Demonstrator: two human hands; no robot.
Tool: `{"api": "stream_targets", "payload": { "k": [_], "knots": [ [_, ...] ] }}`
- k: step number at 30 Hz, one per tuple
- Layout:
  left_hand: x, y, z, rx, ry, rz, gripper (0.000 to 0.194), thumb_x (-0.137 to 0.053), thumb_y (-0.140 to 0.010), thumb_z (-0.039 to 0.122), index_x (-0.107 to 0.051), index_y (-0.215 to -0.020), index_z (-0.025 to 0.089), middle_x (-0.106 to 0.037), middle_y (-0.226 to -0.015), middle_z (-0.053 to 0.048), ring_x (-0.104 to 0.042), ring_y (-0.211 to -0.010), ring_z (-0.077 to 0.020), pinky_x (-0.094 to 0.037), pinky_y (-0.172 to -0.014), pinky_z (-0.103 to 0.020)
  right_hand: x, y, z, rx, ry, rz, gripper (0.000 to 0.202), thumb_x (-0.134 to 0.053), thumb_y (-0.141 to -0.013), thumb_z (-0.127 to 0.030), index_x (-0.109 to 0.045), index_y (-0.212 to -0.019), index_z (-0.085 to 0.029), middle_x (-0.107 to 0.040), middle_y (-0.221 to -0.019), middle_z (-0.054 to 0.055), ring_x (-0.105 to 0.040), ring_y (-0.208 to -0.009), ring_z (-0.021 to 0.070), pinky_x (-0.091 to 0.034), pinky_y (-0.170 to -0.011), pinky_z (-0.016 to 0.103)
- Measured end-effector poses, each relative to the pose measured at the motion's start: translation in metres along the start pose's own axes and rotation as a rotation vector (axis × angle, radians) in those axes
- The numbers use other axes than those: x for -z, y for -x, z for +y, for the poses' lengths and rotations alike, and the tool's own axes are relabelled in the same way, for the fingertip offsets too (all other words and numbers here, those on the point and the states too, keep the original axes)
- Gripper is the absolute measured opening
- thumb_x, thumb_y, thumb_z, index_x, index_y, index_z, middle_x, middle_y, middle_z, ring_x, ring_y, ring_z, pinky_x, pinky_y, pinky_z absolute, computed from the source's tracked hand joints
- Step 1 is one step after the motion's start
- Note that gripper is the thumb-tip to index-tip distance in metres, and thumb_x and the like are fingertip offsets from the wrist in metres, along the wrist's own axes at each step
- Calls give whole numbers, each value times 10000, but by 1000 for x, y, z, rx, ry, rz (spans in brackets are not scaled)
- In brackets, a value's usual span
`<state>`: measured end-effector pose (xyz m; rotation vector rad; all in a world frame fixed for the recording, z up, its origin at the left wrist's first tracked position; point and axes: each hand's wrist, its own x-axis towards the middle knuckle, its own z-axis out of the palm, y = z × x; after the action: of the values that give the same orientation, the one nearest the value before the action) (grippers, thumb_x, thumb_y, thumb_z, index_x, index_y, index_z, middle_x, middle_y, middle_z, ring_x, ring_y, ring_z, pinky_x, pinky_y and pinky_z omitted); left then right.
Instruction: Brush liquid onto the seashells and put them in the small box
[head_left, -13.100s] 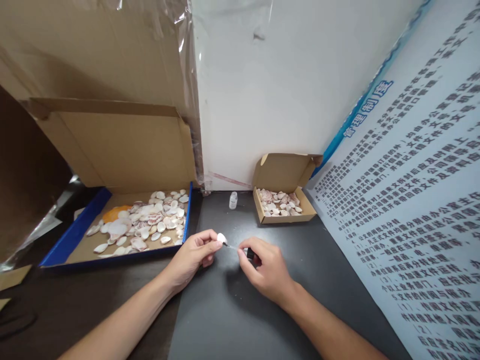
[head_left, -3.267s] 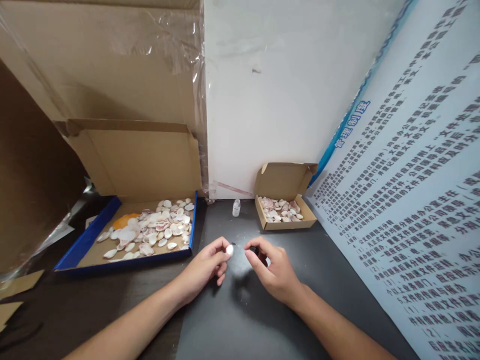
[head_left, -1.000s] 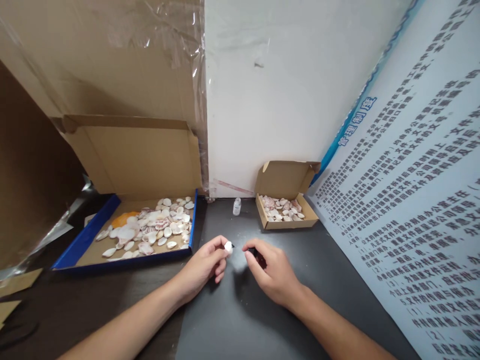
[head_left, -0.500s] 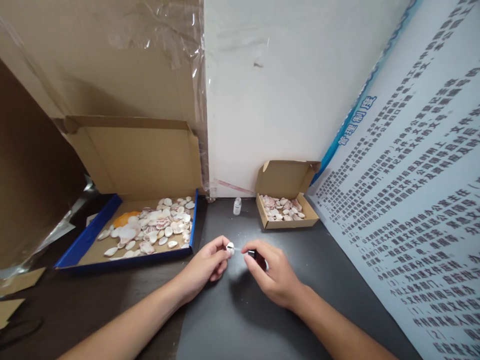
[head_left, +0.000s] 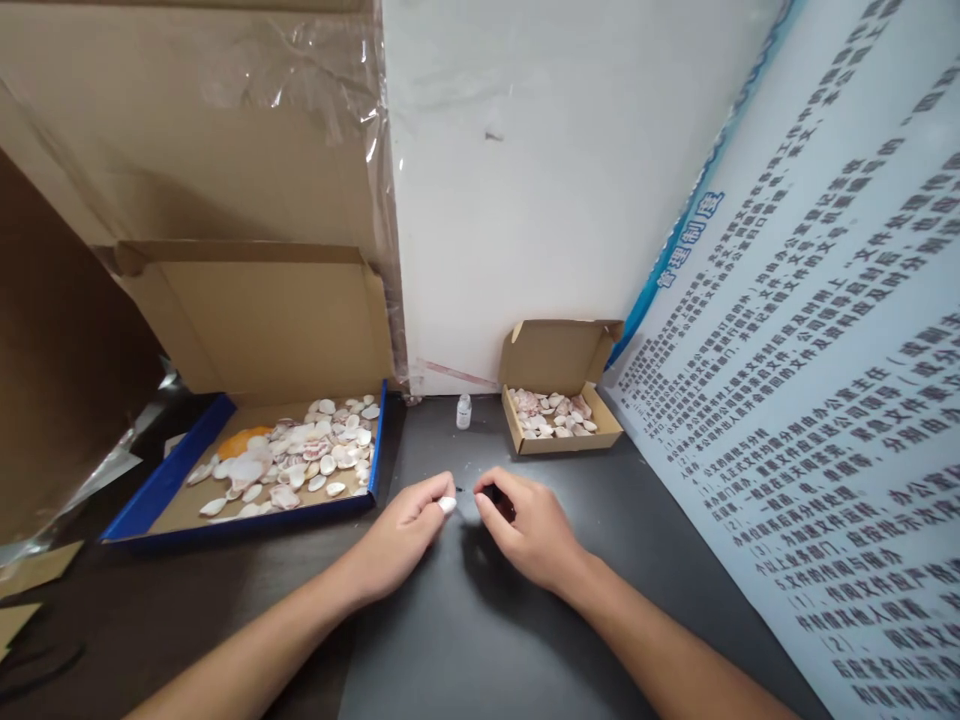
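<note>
Between the thumb and fingers of my left hand [head_left: 412, 520], I pinch a small white seashell [head_left: 447, 505]. My right hand [head_left: 525, 525] is closed around a small black-capped brush, mostly hidden by the fingers. Its thin dark tip [head_left: 460, 489] points left, close beside the shell; whether it touches cannot be made out. A little glass bottle [head_left: 463, 413] with a white label stands upright beyond my hands, near the wall.
At the left, a blue-edged cardboard box [head_left: 169, 478] lies with its lid up, holding many loose shells. A smaller brown box [head_left: 574, 443] of shells stands at the back right. A printed board [head_left: 810, 400] leans along the right side of the dark table [head_left: 420, 650].
The shell has turned in my left fingers, now showing its white outer side. My right hand has tilted, and the brush's black cap shows less. The whole view has shifted slightly.
</note>
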<state>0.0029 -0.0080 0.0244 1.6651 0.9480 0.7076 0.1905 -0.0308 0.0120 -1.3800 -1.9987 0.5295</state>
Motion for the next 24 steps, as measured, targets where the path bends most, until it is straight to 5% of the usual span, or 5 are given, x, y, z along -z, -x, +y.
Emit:
{"api": "stream_targets", "payload": {
  "k": [6, 16, 24],
  "knots": [
    [19, 5, 20, -43, -489, 17, 144, -412, -859, 269, -498, -760, 210, -493, -656, 32, -434, -617, -146, -289, -593, -249, 2, 0, -2, 15, 3, 2, 103, -506, -900, -230, -608, -905, -221, -647, -734, -20, -569, -627, 125, -359, -588, 219],
    [125, -6, 8, 168, -777, 193, 362, -376, -818, 401, -680, -897, 221, -707, -957, -29, -616, -918, -244, -423, -815, -284, 1, 2, -4, 36, -12, -35, 97, -505, -892, -223, -601, -873, -220, -633, -710, -28, -542, -611, 120, -340, -578, 218],
    [146, -10, -6, 327, -868, 50, 404, -388, -766, 392, -695, -973, 233, -722, -982, -26, -633, -953, -240, -454, -842, -277, 1, 2, -4, 8, -35, -75, 100, -501, -887, -221, -600, -872, -218, -640, -723, -22, -543, -616, 122, -342, -585, 220]
  ]
}}
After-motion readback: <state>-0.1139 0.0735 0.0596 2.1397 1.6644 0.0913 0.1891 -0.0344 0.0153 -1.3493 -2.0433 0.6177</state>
